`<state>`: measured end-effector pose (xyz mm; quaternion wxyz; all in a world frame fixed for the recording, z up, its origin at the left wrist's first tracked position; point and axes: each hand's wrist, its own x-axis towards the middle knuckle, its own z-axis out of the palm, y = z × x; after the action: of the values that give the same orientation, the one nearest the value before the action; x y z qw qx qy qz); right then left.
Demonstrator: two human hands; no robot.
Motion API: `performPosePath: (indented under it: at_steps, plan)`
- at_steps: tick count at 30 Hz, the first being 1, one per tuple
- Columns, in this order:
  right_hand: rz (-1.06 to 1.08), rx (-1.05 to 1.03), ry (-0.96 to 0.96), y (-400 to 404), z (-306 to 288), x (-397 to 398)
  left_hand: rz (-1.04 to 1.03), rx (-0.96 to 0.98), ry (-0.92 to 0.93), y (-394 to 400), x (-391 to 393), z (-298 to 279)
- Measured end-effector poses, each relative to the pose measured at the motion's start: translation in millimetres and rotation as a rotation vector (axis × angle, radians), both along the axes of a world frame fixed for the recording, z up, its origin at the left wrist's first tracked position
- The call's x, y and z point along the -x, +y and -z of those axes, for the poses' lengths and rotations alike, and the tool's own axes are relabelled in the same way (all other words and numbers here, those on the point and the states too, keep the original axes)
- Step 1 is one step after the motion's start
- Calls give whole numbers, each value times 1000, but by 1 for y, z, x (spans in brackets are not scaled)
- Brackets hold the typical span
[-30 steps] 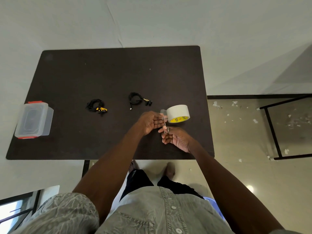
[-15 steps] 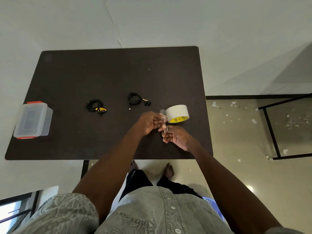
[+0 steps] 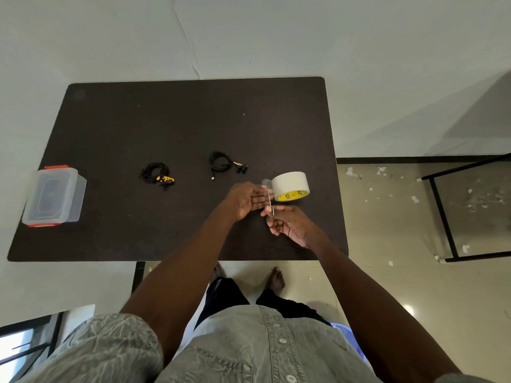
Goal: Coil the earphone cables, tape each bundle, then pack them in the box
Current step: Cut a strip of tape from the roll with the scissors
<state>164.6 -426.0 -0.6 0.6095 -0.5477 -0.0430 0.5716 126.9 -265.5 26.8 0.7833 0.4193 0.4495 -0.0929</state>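
Note:
Two coiled black earphone bundles lie mid-table: one with yellow parts (image 3: 157, 176) on the left, one with black earbuds (image 3: 225, 165) to its right. A white tape roll (image 3: 290, 186) with a yellow core stands at the table's right side. My left hand (image 3: 244, 201) holds the clear free end of the tape (image 3: 265, 183) at its fingertips, just left of the roll. My right hand (image 3: 287, 223) grips small metal scissors (image 3: 269, 201), whose blades point up at the strip between my left hand and the roll. A clear plastic box (image 3: 54, 196) with red clips sits at the table's left edge.
The dark table (image 3: 166, 120) stands against a white wall. A black metal frame (image 3: 442, 211) stands on the tiled floor to the right, with scraps of paper around it. My bare feet show under the table's near edge.
Both hands stay almost where they were, by the tape roll. The scissors remain at the tape strip. Nothing else on the table has moved.

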Motion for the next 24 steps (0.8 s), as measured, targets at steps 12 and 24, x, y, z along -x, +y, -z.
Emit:
performPosePath:
  at_steps: [12,24]
  plan:
    - [52,-5,-5,0,0,4,-11,18,-14,2,2,1]
    - [-44,-1,-29,1,-2,5,7,2,-5,5,1,4]
